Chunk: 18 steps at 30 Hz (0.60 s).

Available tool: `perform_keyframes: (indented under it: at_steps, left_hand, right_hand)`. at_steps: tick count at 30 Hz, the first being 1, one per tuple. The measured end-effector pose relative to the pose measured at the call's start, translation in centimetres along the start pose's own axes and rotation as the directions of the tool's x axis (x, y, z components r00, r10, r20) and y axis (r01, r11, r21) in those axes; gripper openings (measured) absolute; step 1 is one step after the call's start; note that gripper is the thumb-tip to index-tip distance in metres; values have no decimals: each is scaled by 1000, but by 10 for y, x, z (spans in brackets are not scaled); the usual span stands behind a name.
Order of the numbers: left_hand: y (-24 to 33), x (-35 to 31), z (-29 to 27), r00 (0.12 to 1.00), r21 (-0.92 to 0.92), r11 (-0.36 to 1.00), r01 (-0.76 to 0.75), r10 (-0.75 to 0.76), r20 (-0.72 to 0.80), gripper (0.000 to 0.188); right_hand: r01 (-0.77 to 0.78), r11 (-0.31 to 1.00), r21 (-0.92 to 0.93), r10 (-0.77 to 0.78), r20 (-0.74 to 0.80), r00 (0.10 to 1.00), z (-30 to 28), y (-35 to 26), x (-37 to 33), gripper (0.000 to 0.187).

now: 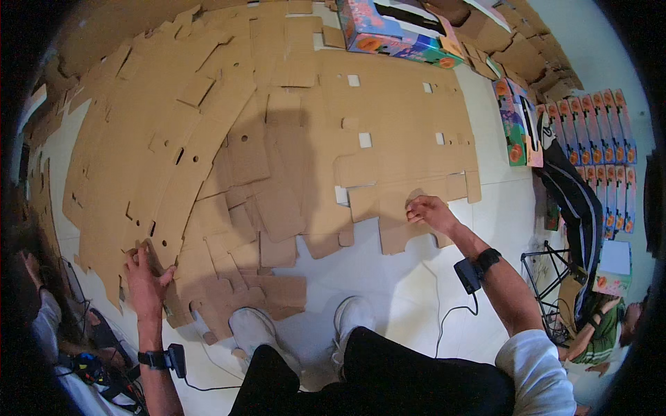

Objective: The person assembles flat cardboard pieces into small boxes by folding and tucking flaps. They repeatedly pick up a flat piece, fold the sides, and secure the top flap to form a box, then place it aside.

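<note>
Flattened brown cardboard sheets (388, 111) cover much of the floor before me, overlapping, with slots and holes cut in them. My left hand (144, 283) is at the near edge of a large curved cardboard sheet (132, 173); its fingers are spread and the thumb stands apart. Whether the fingertips touch the sheet I cannot tell. Above the near right edge of the cardboard is my right hand (431, 213), its fingers curled in, with nothing visible in them. Smaller cardboard pieces (281, 208) lie layered between the hands, partly in shadow. Each wrist wears a black strapped device with a cable.
Colourful printed boxes (406, 35) stand at the far edge, another box (515, 121) at the right. Stacked packages (590, 128) line the right wall. A black folding frame (551, 277) and a person in green (600, 333) are at right; another person's hand (31, 267) is far left.
</note>
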State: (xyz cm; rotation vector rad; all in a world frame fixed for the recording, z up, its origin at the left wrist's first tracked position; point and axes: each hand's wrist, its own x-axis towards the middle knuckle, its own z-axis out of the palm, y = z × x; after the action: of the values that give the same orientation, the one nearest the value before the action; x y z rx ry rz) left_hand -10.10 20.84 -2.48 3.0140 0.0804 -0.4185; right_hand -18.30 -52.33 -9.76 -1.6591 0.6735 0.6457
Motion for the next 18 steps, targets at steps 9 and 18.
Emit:
perform_keyframes:
  at_steps: [9,18]
  left_hand:
    - [131,7,-83,894,-671,705,228,122,432,80]
    - [151,-12,-100,662,-699,644,-310,674,327,76]
  right_hand:
    - [289,902,-321,-300,18,954,49,-79,-9,32]
    - [843,305,-443,-537,651,537,161,-76,-44,42]
